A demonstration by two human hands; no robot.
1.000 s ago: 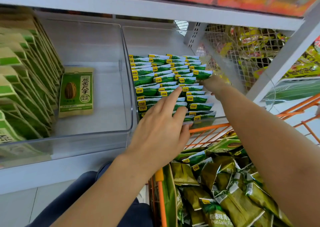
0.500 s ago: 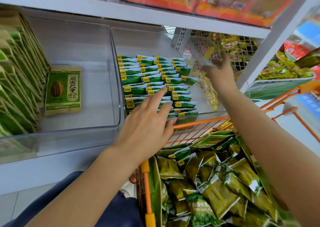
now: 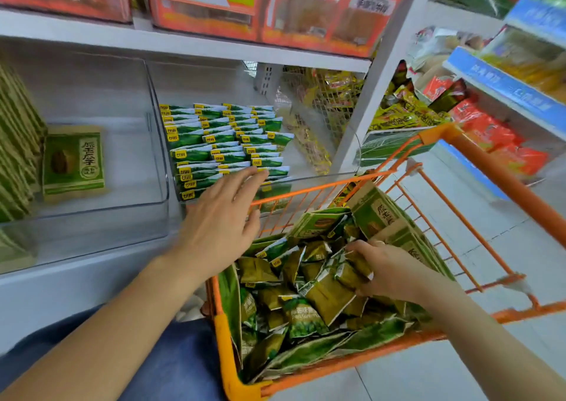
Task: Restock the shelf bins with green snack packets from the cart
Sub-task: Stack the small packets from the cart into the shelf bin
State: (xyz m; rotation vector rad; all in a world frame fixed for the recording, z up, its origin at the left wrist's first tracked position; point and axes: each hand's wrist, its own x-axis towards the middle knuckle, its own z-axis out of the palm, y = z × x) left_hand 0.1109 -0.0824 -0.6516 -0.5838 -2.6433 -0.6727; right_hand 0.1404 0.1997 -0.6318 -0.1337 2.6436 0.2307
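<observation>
White store shelving (image 3: 190,45) up top, clear plastic bins underneath, pale tiled floor off to the right. Orange cart (image 3: 502,174) parked right against the shelf, heaped with loose green snack packets (image 3: 321,296), plus some bigger green seed bags (image 3: 379,213) leaning at the far end.

Right-hand bin (image 3: 324,177) already packed with neat rows of stocked packets (image 3: 220,143), yellow tags all facing up. Left hand (image 3: 220,220) stretched out flat over the front rows, fingers straight and spread, fingertips resting on the packets nearest the bin's front wall, gripping nothing.

Right hand (image 3: 386,272) down in the cart, fingers curled round a small cluster of the loose packets near the middle of the pile.

Middle bin (image 3: 92,216) holding just one flat seed packet (image 3: 73,163) lying face up on its floor. Further left, a dense row of upright green bags (image 3: 15,143). Orange boxes (image 3: 275,8) on the shelf above, mesh divider (image 3: 318,100) behind the stocked bin.
</observation>
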